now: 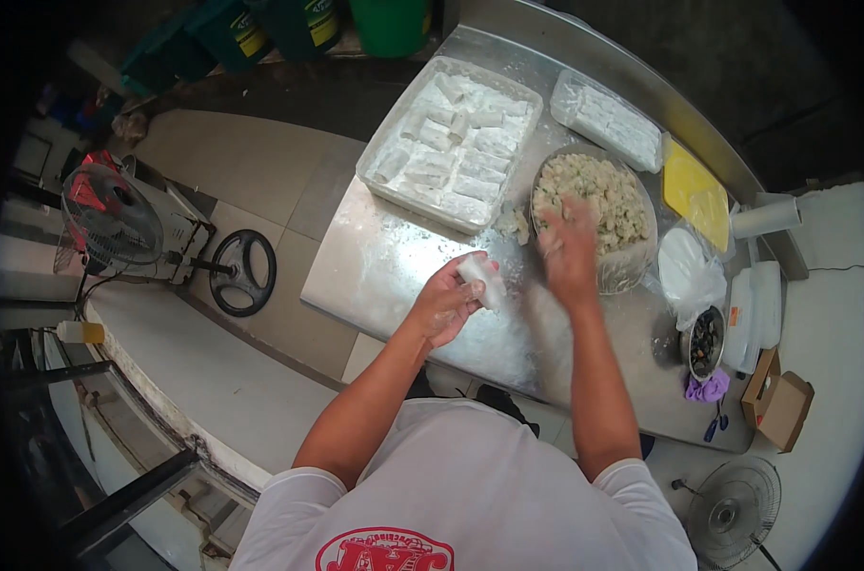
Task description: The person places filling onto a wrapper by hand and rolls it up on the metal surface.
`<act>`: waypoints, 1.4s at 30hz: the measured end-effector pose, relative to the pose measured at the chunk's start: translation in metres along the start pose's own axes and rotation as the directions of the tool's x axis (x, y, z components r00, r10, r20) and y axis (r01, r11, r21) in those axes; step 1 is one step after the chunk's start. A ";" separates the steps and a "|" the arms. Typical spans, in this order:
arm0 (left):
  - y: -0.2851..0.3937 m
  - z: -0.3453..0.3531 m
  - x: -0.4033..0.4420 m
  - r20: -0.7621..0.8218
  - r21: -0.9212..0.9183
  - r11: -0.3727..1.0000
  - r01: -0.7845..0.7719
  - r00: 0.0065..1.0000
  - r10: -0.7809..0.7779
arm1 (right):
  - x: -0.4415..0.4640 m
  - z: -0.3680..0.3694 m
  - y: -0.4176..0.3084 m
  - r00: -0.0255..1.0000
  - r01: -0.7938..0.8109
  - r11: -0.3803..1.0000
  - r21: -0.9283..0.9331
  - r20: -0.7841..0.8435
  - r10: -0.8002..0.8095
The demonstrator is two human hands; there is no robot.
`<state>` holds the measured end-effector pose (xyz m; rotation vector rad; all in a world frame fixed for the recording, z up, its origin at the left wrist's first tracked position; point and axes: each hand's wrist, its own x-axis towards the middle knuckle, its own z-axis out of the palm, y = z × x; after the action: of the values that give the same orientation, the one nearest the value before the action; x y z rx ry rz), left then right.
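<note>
My left hand holds a white, flour-dusted roll over the steel table. My right hand is at the near left side of a round clear bowl heaped with a pale, chunky mixture; motion smears its fingers. Behind my left hand stands a rectangular clear tub, where several floury rolls lie in white powder. A small clump of the mixture sits on the table between tub and bowl.
At the back right are a clear container of white pieces and a yellow board. Further right lie a plastic bag, a bowl of dark pieces, a purple cloth and a cardboard box. The steel table's raised edge runs behind.
</note>
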<state>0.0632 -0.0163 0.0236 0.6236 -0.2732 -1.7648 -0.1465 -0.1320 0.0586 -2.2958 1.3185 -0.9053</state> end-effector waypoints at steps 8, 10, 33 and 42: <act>-0.001 -0.008 0.020 -0.043 -0.045 0.997 -0.061 0.997 0.059 | -0.064 0.041 -0.084 0.958 -0.245 0.836 0.491 0.256 0.130; 0.007 -0.005 0.025 -0.108 -0.075 0.989 -0.124 0.987 0.116 | -0.083 0.026 -0.090 0.942 -0.277 0.848 0.452 0.304 0.145; 0.096 0.083 0.199 0.014 0.714 0.610 -0.345 0.877 0.480 | -0.241 -0.102 -0.002 0.848 -0.457 0.779 0.429 -0.054 0.528; -0.179 0.224 0.145 0.464 0.884 0.125 -0.451 0.877 -0.121 | -0.278 -0.224 0.065 0.800 -0.472 0.787 0.398 -0.182 0.572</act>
<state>-0.2301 -0.1326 0.0831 1.0414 -1.9470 -1.2106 -0.4411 0.0782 0.0874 -1.4447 1.6610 -1.1794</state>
